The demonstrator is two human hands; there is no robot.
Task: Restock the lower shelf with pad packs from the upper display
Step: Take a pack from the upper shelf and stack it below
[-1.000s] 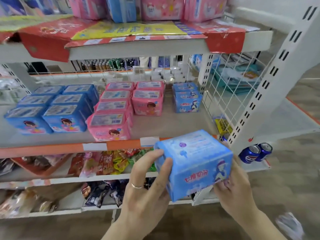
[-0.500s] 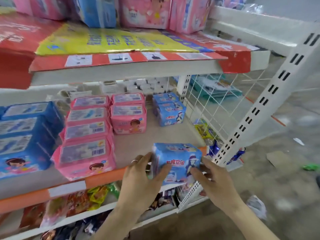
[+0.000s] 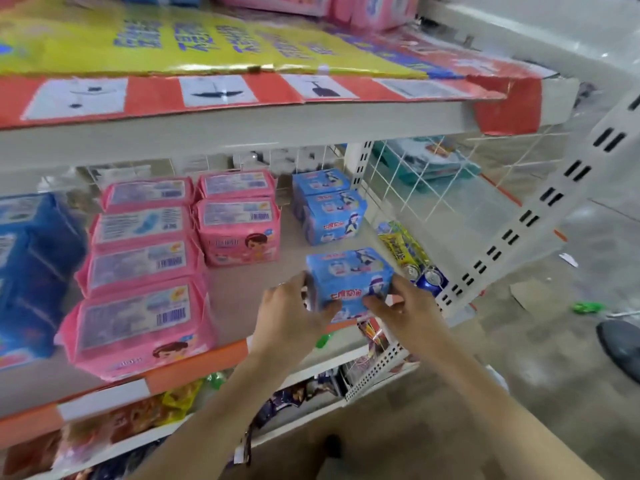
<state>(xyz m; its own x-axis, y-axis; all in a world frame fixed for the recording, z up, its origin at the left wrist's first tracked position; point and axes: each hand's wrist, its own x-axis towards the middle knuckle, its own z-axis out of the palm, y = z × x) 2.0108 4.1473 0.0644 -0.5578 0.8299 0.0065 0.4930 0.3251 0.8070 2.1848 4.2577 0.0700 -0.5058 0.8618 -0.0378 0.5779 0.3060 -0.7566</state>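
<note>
A light-blue pad pack [image 3: 348, 275] sits at the front right of the lower shelf [image 3: 235, 299], held between both hands. My left hand [image 3: 291, 317] grips its left side and my right hand [image 3: 405, 313] grips its right side, fingers curled onto the front face. Behind it stand two more light-blue packs [image 3: 332, 213]. Pink packs [image 3: 138, 271] fill two rows in the middle, and dark-blue packs [image 3: 31, 271] are at the left. The upper display [image 3: 242, 123] overhead carries pink packs [image 3: 374, 8] at the top edge.
A white wire grid [image 3: 433, 181] closes the shelf's right side, beside a slotted upright [image 3: 540, 216]. Drink cans [image 3: 420, 271] lie behind the grid. Snack bags [image 3: 145, 417] fill the shelves below. Litter and a dark shoe [image 3: 620, 348] lie on the concrete floor at right.
Both hands carried the light-blue pack from in front of the shelf edge forward and down onto the lower shelf, in line with the two matching packs. The camera moved closer.
</note>
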